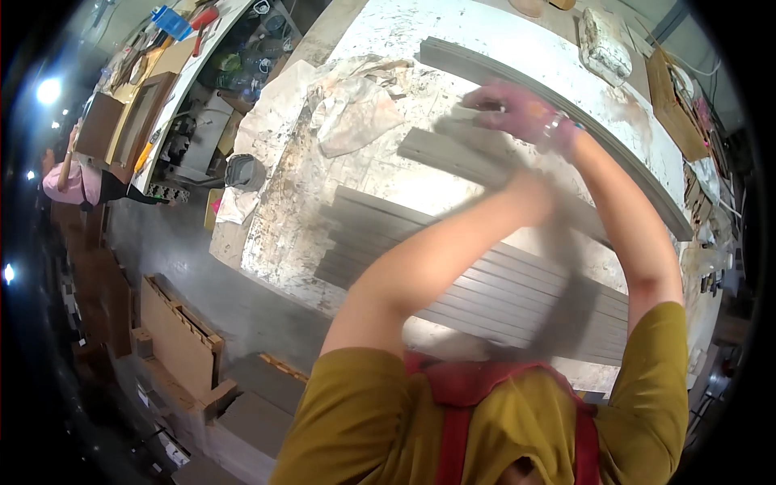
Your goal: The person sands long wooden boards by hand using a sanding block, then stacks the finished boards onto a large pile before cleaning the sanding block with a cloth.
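My right hand [521,115], in a pink glove, is over the far part of the table. Its fingers are bent around something pale grey that I cannot make out. Below it lies a long grey strip [432,151], slanting down to the right. Across the strip's middle reaches my left hand [535,198], smeared by motion, so its fingers do not show clearly. Another long grey strip [473,62] runs beyond my right hand. Nearer to me, several grey strips [501,279] lie side by side under my left forearm.
A crumpled stained cloth [356,109] covers part of the paint-spotted white table [283,234]. A dark grey container [245,172] sits at its left edge. Stacked brown panels [182,335] stand on the floor at left. Another person [77,182] works by a cluttered bench. A wooden box [677,105] stands far right.
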Demonstrator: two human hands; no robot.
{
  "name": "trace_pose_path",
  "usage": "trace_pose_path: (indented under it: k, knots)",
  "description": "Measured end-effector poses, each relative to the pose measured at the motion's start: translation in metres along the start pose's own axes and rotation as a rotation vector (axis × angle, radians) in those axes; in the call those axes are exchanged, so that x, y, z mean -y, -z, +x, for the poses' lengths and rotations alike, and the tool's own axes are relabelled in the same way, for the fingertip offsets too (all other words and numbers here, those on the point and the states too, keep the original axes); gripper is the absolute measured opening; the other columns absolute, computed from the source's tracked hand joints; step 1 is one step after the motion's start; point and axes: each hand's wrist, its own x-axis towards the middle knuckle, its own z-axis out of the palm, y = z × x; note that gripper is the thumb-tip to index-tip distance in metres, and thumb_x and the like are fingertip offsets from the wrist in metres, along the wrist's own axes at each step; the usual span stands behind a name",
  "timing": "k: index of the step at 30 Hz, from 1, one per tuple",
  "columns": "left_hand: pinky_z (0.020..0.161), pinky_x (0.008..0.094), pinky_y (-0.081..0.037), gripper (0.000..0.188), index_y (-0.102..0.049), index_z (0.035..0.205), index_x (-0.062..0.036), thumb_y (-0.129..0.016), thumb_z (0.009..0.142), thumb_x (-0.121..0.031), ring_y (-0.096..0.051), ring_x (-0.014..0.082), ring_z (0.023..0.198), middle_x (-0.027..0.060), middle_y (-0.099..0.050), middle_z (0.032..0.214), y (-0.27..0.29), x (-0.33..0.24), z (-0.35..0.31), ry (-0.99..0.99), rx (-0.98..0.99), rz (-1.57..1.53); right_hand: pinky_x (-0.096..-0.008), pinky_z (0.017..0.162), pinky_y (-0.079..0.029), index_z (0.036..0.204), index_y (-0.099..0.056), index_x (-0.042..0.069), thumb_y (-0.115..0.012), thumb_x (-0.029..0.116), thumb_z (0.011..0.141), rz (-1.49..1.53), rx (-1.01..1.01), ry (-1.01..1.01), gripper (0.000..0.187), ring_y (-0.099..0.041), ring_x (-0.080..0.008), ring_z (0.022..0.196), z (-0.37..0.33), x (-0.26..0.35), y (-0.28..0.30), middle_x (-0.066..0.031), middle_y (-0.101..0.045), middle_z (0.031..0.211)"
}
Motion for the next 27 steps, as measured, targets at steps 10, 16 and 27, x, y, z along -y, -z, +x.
trace_pose_path:
  k: [10,16,27]
  knots:
    - [0.107,0.0536,-0.02,0.069,-0.036,0.138,-0.0093,-0.058,0.084,-0.046,-0.032,0.0269,0.133,0.0139,-0.032,0.145,0.02,-0.002,0.022,0.166,-0.02,0.025,-0.0318,0.089,-0.045,0.116,-0.061,0.007,-0.064,0.019,0.085,0.193,-0.13,-0.141,0.033,-0.058,-0.0219,0.099,-0.004,0.019,-0.005,-0.0107,-0.06,0.107]
    - [0.103,0.0368,-0.03,0.041,-0.044,0.128,-0.0048,-0.05,0.093,-0.026,-0.042,0.0229,0.123,0.0137,-0.046,0.128,-0.052,0.011,0.039,0.185,-0.269,-0.643,-0.0391,0.078,-0.048,0.102,-0.065,0.013,-0.058,0.012,0.079,-0.215,0.096,0.125,0.024,-0.061,-0.0293,0.092,0.042,0.047,-0.058,-0.0118,-0.062,0.095]
    - [0.095,0.0403,-0.038,0.037,-0.051,0.122,-0.0068,-0.058,0.087,-0.017,-0.048,0.025,0.117,0.0097,-0.053,0.118,-0.057,0.004,0.043,-0.023,-0.686,-0.599,-0.0414,0.08,-0.05,0.1,-0.065,0.013,-0.057,0.01,0.078,-0.774,0.041,0.091,0.023,-0.06,-0.0367,0.095,0.074,-0.006,-0.042,-0.0155,-0.06,0.106]
